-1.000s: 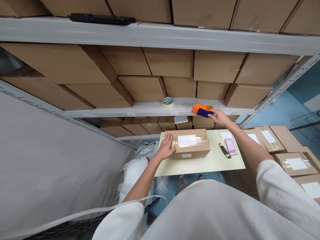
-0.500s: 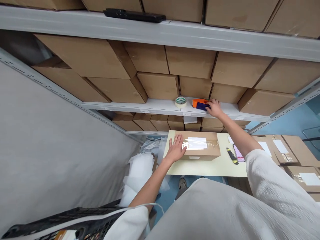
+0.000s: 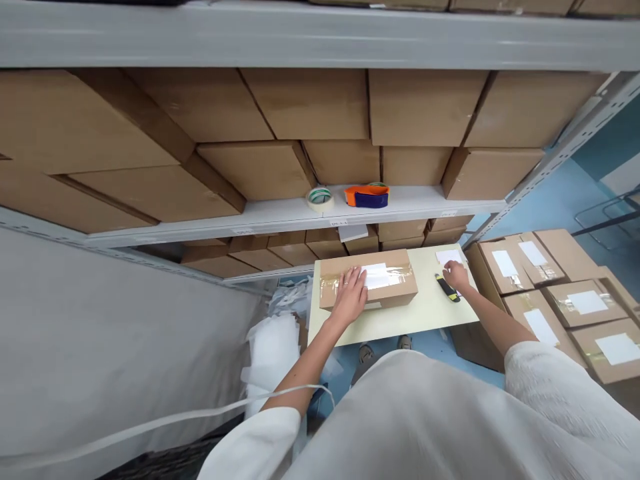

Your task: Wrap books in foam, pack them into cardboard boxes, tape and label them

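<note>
A taped cardboard box with a white label lies on the pale yellow table. My left hand rests flat on the box's left part, fingers stretched out beside the label. Over the table's right side, my right hand has its fingers curled together at the edge of a white paper slip. Whatever they may grip is hidden. Just below that hand is a yellow-and-black utility knife. The phone near it is mostly covered by the hand.
On the shelf stand an orange-and-blue tape dispenser and a roll of tape. Cardboard boxes fill the rack. Labelled boxes are stacked at right. White wrapping material lies left of the table.
My right hand has let go of the tape dispenser on the shelf and come down to the table's right side. My left hand stays on the box. The view has shifted right.
</note>
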`<act>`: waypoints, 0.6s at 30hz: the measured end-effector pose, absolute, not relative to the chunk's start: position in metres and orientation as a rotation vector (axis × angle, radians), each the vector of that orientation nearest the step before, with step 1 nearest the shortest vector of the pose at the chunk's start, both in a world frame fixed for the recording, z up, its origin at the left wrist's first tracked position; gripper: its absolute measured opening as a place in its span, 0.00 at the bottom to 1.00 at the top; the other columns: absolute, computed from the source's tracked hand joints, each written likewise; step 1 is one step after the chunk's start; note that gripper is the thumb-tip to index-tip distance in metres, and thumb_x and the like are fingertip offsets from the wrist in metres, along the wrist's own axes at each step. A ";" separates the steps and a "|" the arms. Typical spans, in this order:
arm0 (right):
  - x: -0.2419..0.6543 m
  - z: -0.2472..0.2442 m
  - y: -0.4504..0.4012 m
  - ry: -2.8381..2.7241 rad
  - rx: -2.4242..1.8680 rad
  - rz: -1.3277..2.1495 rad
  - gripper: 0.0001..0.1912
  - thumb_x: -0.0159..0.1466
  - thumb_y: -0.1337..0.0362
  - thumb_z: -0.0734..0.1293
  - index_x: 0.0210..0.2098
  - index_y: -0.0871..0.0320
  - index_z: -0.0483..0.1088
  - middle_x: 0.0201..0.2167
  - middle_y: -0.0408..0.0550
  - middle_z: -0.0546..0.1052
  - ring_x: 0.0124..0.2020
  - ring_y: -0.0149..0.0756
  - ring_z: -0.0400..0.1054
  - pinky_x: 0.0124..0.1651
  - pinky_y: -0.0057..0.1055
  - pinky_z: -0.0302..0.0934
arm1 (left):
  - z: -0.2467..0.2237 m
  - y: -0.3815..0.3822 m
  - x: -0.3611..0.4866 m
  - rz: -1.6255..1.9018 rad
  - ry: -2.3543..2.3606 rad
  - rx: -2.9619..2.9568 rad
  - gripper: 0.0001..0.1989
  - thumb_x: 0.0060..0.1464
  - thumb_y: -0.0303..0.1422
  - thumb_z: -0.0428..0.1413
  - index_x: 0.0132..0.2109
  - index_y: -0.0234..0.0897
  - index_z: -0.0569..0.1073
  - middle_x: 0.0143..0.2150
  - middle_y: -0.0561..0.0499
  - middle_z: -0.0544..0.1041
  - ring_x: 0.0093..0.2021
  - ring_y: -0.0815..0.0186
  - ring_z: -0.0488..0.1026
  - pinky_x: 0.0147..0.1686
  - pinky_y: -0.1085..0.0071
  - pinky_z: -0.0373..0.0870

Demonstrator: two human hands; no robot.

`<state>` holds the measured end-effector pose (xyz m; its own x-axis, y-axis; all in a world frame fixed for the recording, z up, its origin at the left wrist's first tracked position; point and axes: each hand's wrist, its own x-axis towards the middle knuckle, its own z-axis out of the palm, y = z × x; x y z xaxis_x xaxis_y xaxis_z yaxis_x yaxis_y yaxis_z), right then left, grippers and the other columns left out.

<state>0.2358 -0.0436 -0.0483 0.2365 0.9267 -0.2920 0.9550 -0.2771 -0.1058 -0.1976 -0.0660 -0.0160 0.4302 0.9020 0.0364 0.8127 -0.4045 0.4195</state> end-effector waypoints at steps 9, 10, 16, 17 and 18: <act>0.256 -0.118 -0.084 1.703 2.201 -0.574 0.19 0.73 0.61 0.63 0.60 0.61 0.74 0.59 0.68 0.78 0.62 0.57 0.67 0.58 0.43 0.57 | -0.009 -0.066 -0.108 0.207 1.375 2.505 0.41 0.76 0.49 0.44 0.85 0.40 0.41 0.86 0.41 0.48 0.85 0.47 0.41 0.82 0.41 0.37; 0.255 -0.121 -0.084 1.714 2.178 -0.572 0.19 0.73 0.61 0.63 0.60 0.60 0.73 0.58 0.69 0.78 0.62 0.58 0.67 0.58 0.44 0.57 | -0.010 -0.066 -0.102 0.186 1.373 2.518 0.42 0.76 0.50 0.44 0.85 0.40 0.40 0.86 0.41 0.47 0.85 0.47 0.41 0.82 0.42 0.36; 0.253 -0.124 -0.084 1.760 2.092 -0.563 0.20 0.71 0.64 0.65 0.62 0.59 0.70 0.59 0.70 0.76 0.61 0.58 0.68 0.58 0.44 0.56 | -0.016 -0.066 -0.089 0.103 1.395 2.523 0.43 0.76 0.51 0.45 0.85 0.40 0.37 0.86 0.42 0.46 0.85 0.48 0.41 0.82 0.43 0.33; 0.253 -0.123 -0.083 1.757 2.098 -0.575 0.21 0.70 0.65 0.66 0.61 0.59 0.70 0.59 0.70 0.75 0.60 0.57 0.69 0.57 0.43 0.57 | -0.017 -0.065 -0.089 0.097 1.394 2.519 0.43 0.76 0.51 0.45 0.85 0.40 0.37 0.86 0.42 0.46 0.85 0.49 0.41 0.82 0.43 0.33; 0.252 -0.123 -0.083 1.747 2.115 -0.591 0.21 0.69 0.66 0.67 0.61 0.60 0.70 0.57 0.69 0.75 0.58 0.57 0.70 0.56 0.42 0.57 | -0.017 -0.065 -0.090 0.091 1.391 2.515 0.43 0.76 0.51 0.45 0.85 0.40 0.38 0.86 0.42 0.46 0.85 0.49 0.41 0.83 0.44 0.33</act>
<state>0.2522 -0.0829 -0.1226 0.1599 0.8430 -0.5136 0.9816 -0.1906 -0.0072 -0.0899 -0.0652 -0.0172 0.5384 0.8395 -0.0726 0.8228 -0.5052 0.2602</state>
